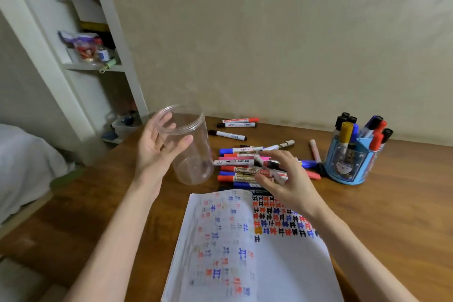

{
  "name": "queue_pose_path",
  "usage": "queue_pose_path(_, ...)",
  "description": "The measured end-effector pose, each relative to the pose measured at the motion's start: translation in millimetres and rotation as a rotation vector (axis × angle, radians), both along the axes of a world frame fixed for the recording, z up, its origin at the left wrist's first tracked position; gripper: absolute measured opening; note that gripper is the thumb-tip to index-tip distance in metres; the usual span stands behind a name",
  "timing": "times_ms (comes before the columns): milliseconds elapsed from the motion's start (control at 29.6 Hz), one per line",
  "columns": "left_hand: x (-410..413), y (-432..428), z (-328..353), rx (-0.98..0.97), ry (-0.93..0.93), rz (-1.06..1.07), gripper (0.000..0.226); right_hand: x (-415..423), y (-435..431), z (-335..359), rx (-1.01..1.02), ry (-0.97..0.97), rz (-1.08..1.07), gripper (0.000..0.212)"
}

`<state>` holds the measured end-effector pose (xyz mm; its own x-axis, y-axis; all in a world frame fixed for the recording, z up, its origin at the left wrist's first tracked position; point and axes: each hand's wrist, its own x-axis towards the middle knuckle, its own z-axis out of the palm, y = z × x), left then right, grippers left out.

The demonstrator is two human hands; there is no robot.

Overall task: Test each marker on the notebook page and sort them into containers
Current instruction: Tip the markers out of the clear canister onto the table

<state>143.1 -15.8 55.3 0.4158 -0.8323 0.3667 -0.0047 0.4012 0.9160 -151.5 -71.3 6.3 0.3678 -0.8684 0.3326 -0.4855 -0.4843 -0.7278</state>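
Notebook (282,265); marker (270,167) within right hand (289,184); jar (196,159) against left hand (157,152)

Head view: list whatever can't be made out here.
All in the head view:
- Right hand: blurred over the markers; grip on one unclear.
- Notebook: near edge cut by the frame; left page marks blurred.
- Jar: left hand covers part of its side; contact unclear.
- Shelf clutter: too small and blurred to name.
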Motion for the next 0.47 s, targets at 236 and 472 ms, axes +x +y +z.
queue_pose_path(236,30,11,-6,0.039,0.010,0.108,0.087,24,0,-10,-0.054,-0.007,0.001,0.043)
queue_pose_path(472,37,7,-13,0.080,-0.030,0.147,0.093,24,-5,-13,-0.069,0.008,-0.029,0.042)
